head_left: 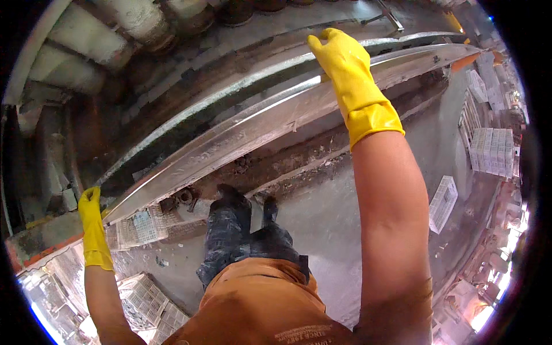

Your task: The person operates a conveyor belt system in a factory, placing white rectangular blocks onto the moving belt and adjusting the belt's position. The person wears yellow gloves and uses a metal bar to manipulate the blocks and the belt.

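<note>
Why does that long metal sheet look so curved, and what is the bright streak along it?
In the head view, the fisheye lens bows the long metal sheet that both yellow-gloved hands, left hand and right hand, grip; glare streaks its upper edge; the lower right rim is blown out by daylight; black corners frame the round picture.

both gloves are yellow rubber, smooth with a dull sheen, left hand (92,221) and right hand (344,66) alike. the long sheet (247,132) is bare metal, bright and glossy along its edge, scuffed and streaky across the face. the floor (339,230) looks like concrete, grey, matt, gritty. the crates (443,202) are white plastic lattice. the shirt (259,305) is orange cloth, matt; the trousers (230,236) dark mottled fabric.
</note>
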A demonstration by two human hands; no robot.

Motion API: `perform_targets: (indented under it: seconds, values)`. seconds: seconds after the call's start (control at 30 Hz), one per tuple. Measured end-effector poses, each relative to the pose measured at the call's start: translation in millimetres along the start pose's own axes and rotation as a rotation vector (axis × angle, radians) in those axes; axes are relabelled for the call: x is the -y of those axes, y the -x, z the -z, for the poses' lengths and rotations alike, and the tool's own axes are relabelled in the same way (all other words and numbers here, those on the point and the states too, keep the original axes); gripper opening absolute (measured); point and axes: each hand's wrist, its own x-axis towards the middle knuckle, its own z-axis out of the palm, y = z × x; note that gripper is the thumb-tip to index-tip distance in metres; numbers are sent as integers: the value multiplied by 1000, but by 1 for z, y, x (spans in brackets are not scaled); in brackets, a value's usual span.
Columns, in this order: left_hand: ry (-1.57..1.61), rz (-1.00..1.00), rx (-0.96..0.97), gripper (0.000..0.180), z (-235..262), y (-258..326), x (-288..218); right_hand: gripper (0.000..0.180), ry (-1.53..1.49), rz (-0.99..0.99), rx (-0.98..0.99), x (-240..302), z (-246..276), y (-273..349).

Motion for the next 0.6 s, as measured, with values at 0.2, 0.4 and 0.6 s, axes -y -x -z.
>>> perform_targets:
  seconds: [0.2, 0.4, 0.6]
  values:
    - [-136, -13, 20, 43, 2, 1, 0, 59, -42, 4, 30, 0, 1, 4]
    - [-333, -99, -55, 49, -2, 5, -5, 62, -25, 38, 47, -3, 2, 2]
    - [-401, -102, -101, 54, -9, 20, -20, 60, -3, 29, 91, -8, -1, -3]
